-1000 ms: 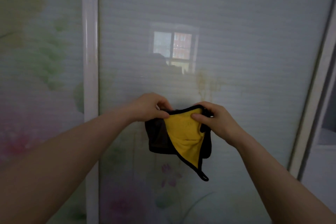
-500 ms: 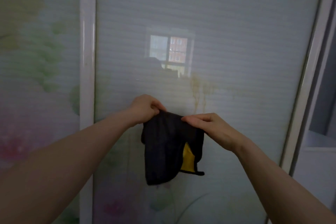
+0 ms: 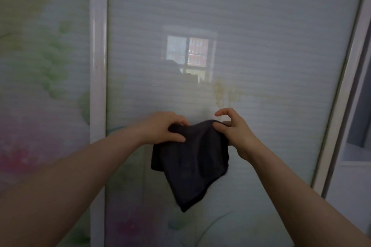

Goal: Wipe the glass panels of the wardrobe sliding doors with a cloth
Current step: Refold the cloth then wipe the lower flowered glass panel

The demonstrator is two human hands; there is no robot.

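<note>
A dark cloth hangs in front of the frosted glass panel of the wardrobe sliding door. My left hand grips its upper left edge with curled fingers. My right hand pinches the upper right edge between thumb and fingers, with the index finger lifted off. The cloth droops to a point below both hands, only its dark side showing. A yellowish streaky stain marks the glass just above my right hand.
A white vertical frame bar separates this panel from the left glass panel with a floral print. A pale door frame runs down the right side, with a darker opening beyond. A window reflection shows on the glass.
The cloth was turned and refolded between my hands: its yellow side, showing a second ago, is now hidden and only the dark side faces me. My hands moved slightly apart.
</note>
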